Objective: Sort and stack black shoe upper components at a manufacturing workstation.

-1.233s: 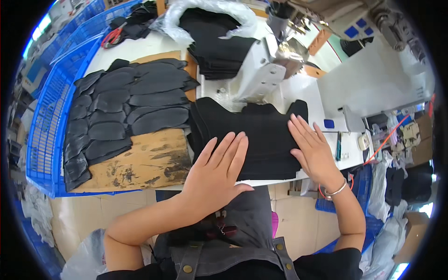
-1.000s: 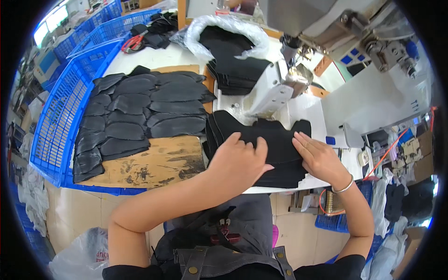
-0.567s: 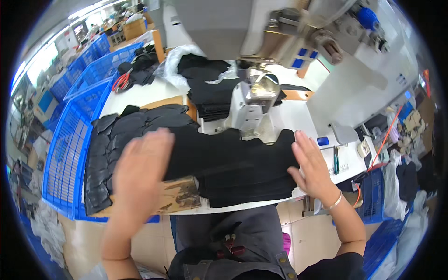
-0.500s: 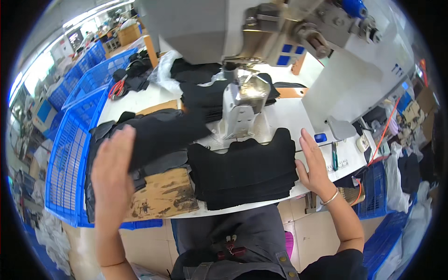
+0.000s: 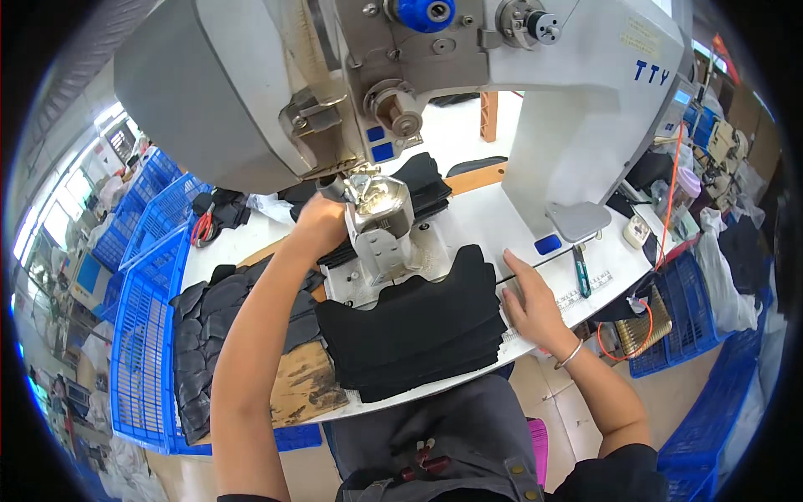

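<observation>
A thick stack of black cut fabric pieces (image 5: 410, 326), with wavy far edges, lies at the table's front. My right hand (image 5: 535, 309) rests at the stack's right side, fingers spread and holding nothing. My left hand (image 5: 322, 224) reaches far forward to the left of the sewing machine's metal post (image 5: 383, 251). Its fingers are hidden behind the post and the machine head, so what they touch cannot be seen. Another stack of black pieces (image 5: 425, 182) lies behind the post, partly covered by it.
Overlapping black pieces (image 5: 213, 335) cover the table's left side, beside a stained brown board (image 5: 305, 381) and a blue crate (image 5: 142, 351). Red-handled scissors (image 5: 203, 227) lie at far left. A green cutter (image 5: 581, 272) and a blue oval object (image 5: 548, 244) lie right. The machine head (image 5: 209, 100) hangs overhead.
My left hand has gone from above the left pile forward to beside the post. A blurred black piece near it is no longer seen there. The view has turned; my right hand stays beside the stack.
</observation>
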A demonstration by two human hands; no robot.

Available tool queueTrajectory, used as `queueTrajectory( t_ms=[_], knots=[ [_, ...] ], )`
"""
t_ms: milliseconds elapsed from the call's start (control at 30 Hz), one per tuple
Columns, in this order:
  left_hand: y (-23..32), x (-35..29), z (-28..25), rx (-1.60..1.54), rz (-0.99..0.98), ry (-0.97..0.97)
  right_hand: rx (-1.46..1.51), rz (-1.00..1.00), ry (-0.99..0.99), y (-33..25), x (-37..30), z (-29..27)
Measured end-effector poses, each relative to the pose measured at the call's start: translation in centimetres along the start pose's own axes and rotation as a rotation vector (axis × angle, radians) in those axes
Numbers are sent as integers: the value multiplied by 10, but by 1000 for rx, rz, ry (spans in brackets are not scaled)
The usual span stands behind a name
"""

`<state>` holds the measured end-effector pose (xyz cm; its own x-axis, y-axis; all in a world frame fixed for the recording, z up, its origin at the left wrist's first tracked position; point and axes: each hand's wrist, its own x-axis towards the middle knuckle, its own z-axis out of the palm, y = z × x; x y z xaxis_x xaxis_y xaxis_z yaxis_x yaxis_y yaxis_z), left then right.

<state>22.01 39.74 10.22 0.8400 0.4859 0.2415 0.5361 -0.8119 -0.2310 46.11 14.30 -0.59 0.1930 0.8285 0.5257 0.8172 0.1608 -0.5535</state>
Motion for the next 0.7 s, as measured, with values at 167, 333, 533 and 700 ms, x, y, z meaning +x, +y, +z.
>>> queueTrajectory(
  t_ms=[167,333,533,700],
  knots=[
    [-21,-8,-16,-468,-28,17,6,-24,1,1,3,5],
    [-18,-1,-6,-96,211,-177,-5,14,-10,6,0,8],
    [-77,-54,1,-512,-149,307,-46,19,-48,0,0,4],
    [-91,-118,33,-509,-177,-153,-92,-10,-43,3,2,7]
  ],
)
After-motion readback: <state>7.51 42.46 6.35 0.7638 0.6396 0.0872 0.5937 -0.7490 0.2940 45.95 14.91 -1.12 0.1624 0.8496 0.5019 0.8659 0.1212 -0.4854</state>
